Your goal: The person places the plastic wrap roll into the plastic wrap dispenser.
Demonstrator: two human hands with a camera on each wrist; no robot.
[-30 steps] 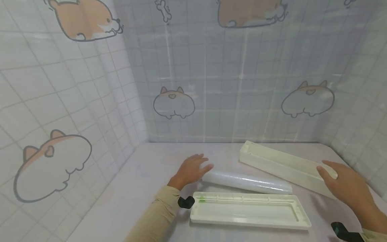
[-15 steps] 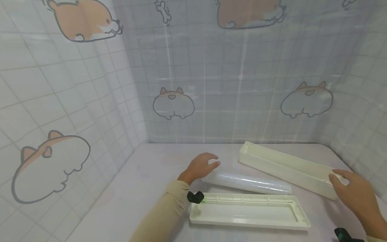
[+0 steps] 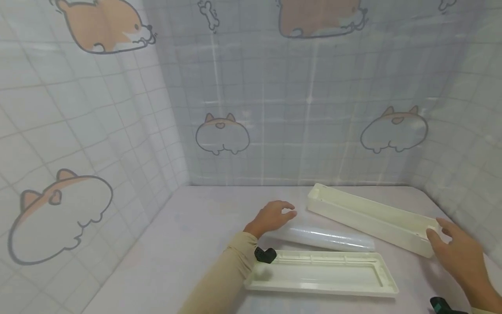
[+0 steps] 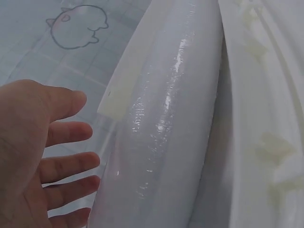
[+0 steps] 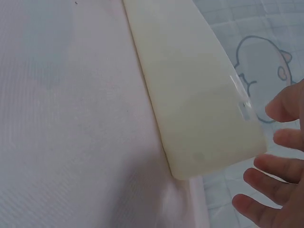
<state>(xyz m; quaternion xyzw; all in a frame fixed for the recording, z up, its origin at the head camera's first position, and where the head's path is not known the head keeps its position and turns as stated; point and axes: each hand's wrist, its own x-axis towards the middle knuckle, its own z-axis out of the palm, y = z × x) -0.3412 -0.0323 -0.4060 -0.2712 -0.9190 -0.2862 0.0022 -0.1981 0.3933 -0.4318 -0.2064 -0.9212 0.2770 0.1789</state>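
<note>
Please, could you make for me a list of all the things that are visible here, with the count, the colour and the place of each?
Table surface: one, pale pinkish white, below everything.
Open long box: one, cream, right rear, lying at a slant.
Shiny roll: one, whitish, in front of the box.
Shallow tray: one, cream, nearer than the roll.
Gridded sheets: pale grey and white, behind and at both sides.
Animal drawings: five in the head view, white and orange, on the sheets.
Bone drawings: two, white, at the top, one cut off.
Black devices: two, one near each wrist.
Sleeves: two, beige, lower edge.
Left hand: one, by the roll's left end.
Right hand: one, at the box's near end.
</note>
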